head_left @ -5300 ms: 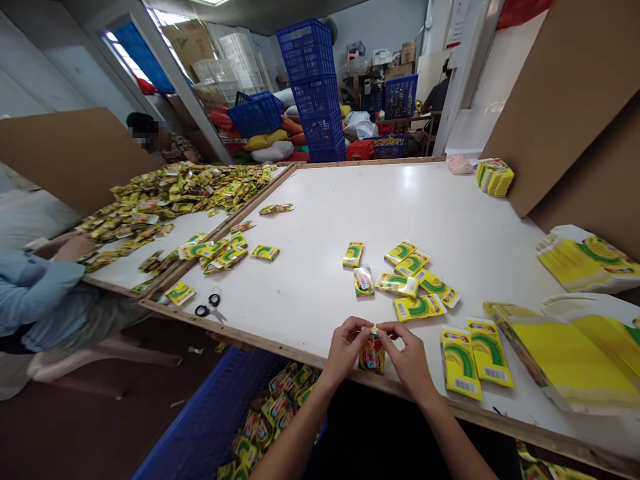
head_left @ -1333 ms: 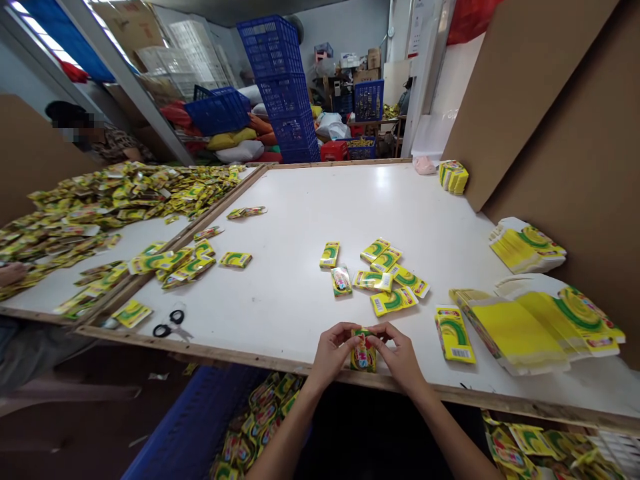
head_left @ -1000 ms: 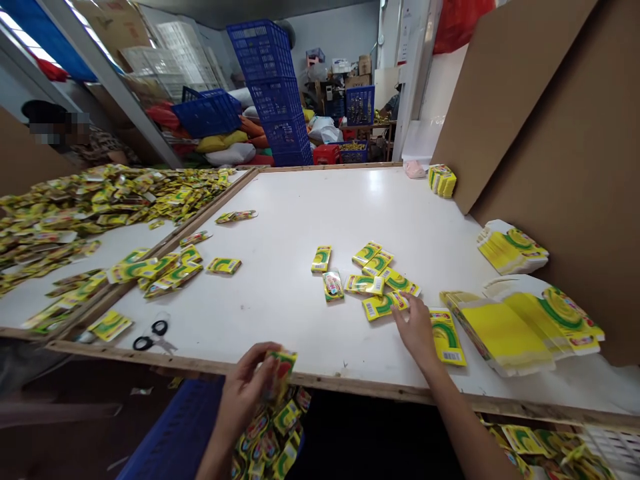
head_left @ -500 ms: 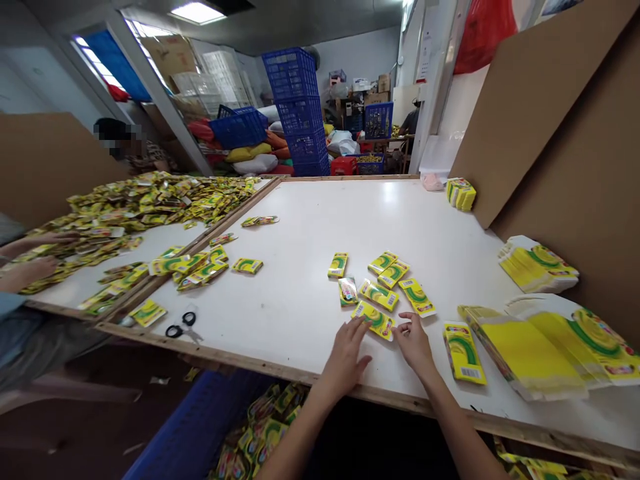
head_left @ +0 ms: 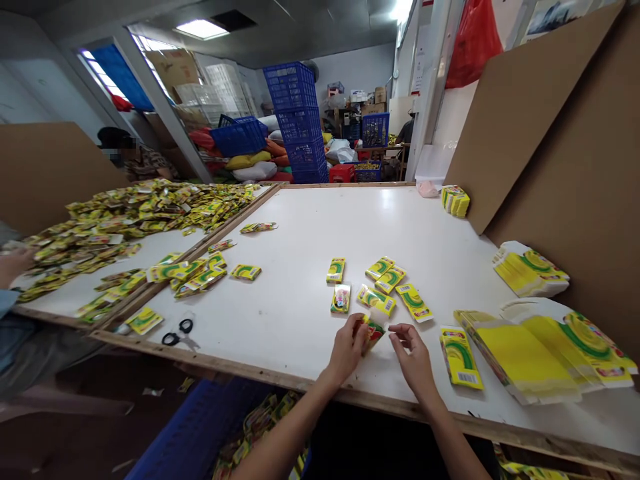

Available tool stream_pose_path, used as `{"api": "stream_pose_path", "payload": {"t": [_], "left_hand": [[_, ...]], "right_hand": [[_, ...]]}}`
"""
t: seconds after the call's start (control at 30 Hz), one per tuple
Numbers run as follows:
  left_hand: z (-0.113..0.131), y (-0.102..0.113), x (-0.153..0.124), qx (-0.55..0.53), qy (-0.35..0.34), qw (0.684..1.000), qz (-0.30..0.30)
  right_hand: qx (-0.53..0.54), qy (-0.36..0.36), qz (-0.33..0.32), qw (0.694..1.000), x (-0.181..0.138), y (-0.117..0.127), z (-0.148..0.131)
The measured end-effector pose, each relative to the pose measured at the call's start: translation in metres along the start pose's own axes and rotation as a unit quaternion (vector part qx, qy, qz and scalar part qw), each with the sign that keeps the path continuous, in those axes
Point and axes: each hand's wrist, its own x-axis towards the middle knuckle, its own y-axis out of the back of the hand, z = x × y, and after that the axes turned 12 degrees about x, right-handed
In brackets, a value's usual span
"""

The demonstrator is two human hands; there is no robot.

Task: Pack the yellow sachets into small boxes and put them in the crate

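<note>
My left hand [head_left: 349,348] is closed on a small yellow and red sachet [head_left: 373,331], lifted just above the white table [head_left: 320,227] near its front edge. Just to its right, my right hand [head_left: 413,355] hovers with fingers curled and apart, holding nothing. Several yellow-green sachets [head_left: 379,287] lie scattered just beyond both hands. A flat yellow packet [head_left: 461,348] lies to the right of my right hand.
Stacks of flat yellow cartons [head_left: 543,347] lie at the right by brown cardboard sheets [head_left: 565,127]. Scissors [head_left: 177,332] lie at the front left. A blue crate [head_left: 200,433] of sachets stands below. Another person's hand [head_left: 11,264] works at the heaped left table [head_left: 125,220].
Half a second ago both hands lay flat on a sachet on the table. Now my left hand has lifted that sachet and my right hand has come off it.
</note>
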Motion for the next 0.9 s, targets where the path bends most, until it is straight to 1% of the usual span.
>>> {"api": "stream_pose_path", "payload": {"t": [0.07,0.1,0.17,0.27,0.43,0.5,0.6,0.7,0.8,0.9], "left_hand": [[0.007,-0.001,-0.015,-0.155,0.077,0.985,0.010],[0.009,0.000,-0.021,-0.210,0.097,0.973,0.000],[0.011,0.004,-0.031,-0.265,0.110,0.957,-0.034],[0.007,0.013,-0.038,-0.262,0.101,0.956,-0.083],[-0.008,0.024,-0.036,-0.185,0.067,0.976,-0.096],[-0.011,0.026,-0.033,-0.174,0.061,0.977,-0.110],[-0.009,0.027,-0.029,-0.174,0.053,0.976,-0.116],[-0.003,0.026,-0.029,-0.191,0.048,0.976,-0.088],[0.002,0.023,-0.034,-0.234,0.058,0.969,-0.051],[0.006,0.020,-0.038,-0.210,0.058,0.975,-0.036]], "right_hand": [[0.053,-0.005,-0.024,0.998,-0.004,-0.009,0.001],[0.071,-0.009,-0.032,0.997,-0.006,-0.012,0.001],[0.085,-0.012,-0.049,0.995,-0.010,-0.016,0.001],[0.070,-0.016,-0.092,0.993,-0.016,-0.015,0.000],[0.007,-0.019,-0.168,0.986,-0.019,-0.013,-0.004],[-0.013,-0.015,-0.184,0.983,-0.017,-0.013,-0.007],[-0.036,0.015,-0.175,0.984,-0.013,-0.015,-0.011],[-0.032,0.053,-0.142,0.988,-0.012,-0.018,-0.010],[0.000,0.053,-0.107,0.993,-0.015,-0.021,-0.007],[0.002,0.053,-0.121,0.991,-0.018,-0.021,-0.009]]}}
